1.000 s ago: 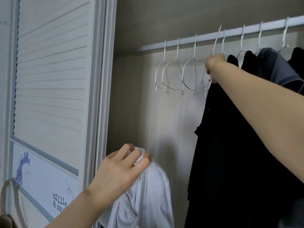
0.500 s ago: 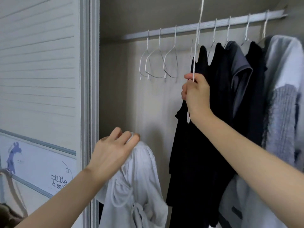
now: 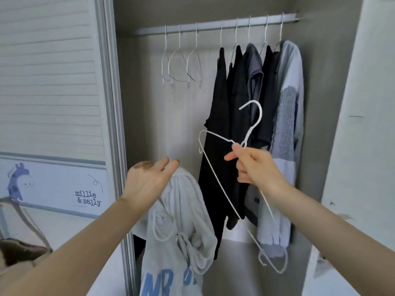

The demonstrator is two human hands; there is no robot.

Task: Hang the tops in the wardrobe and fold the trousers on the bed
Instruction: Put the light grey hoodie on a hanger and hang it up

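My left hand (image 3: pixel 149 180) grips the top of a light grey hooded top (image 3: pixel 179 236) with blue letters, which hangs down from it in front of the open wardrobe. My right hand (image 3: pixel 254 167) holds a white wire hanger (image 3: pixel 218 182) near its neck, tilted, with the hook up and its far end pointing down to the right. The hanger is off the rail (image 3: pixel 213 25) and level with the dark tops. The top and the hanger are apart.
Three bare white hangers (image 3: pixel 181 65) hang at the rail's left. Several dark tops (image 3: pixel 237 116) and a pale blue and grey garment (image 3: pixel 288 124) hang at the right. A slatted sliding door (image 3: pixel 51 82) stands left, a white panel (image 3: pixel 363 146) right.
My right hand has lifted the white hanger off the rail and brought it down and toward me. My left hand still holds the grey top. The view has dropped and widened.
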